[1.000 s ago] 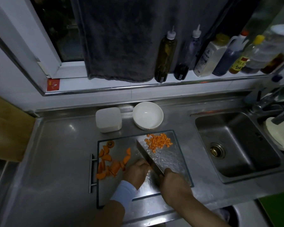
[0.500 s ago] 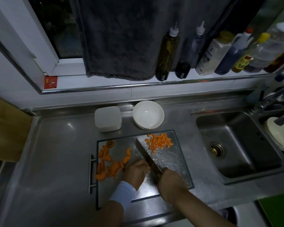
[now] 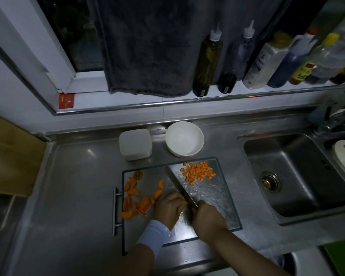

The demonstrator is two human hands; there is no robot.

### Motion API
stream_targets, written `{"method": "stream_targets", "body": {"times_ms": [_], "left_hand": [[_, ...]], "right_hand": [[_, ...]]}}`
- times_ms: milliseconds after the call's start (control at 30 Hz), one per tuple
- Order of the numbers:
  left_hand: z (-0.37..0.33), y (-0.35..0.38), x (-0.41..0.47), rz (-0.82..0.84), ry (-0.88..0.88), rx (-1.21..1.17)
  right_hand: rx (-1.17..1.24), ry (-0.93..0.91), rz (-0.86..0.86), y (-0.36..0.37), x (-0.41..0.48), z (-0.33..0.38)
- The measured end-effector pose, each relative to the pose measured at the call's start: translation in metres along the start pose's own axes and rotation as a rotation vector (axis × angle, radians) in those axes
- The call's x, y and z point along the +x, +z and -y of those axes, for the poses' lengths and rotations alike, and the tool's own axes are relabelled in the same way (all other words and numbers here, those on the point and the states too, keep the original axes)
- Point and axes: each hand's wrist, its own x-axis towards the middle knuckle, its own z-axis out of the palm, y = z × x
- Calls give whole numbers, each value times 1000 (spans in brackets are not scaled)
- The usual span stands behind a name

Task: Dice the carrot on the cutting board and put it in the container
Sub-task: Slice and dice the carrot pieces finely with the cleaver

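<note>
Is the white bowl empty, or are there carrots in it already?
Empty. The white bowl shows only its bare white inside; the diced carrot lies on the cutting board.

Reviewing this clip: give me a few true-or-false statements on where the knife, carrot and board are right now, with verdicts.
1. The right hand grips the knife. True.
2. The diced carrot is in the bowl. False: it is piled on the far right corner of the board; the bowl is empty.
3. Larger carrot chunks lie on the board left of the knife. True.
4. The board sits in the sink. False: it lies on the counter, left of the sink.
</note>
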Motion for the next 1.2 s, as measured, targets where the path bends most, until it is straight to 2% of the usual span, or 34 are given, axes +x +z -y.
{"method": "stream_targets", "body": {"times_ms": [267,467,600,767,867,1000,1133,1200], "left_hand": [[-2,-3,3,40,-21,47],[-10,-19,10,103,-108,96],[-12,-27,15,148,-241,96],[-23,-30,22,237,-94,261],[-20,-28,21,263,-99,274],[-23,-26,17,183,-181,233],[-36,-15,13,27,-371,120],[-39,-13,11,18,-362,120]], "right_hand": [[4,34,15,-6,-18,-17],[15,85,-29,-25,-8,-14],[56,95,-61,-42,1,-10],[39,92,-72,-50,5,-13],[33,87,-72,-50,5,-18],[64,83,-22,-44,7,-21],[58,62,-14,-33,8,-22],[72,54,-9,-30,7,-21]]}}
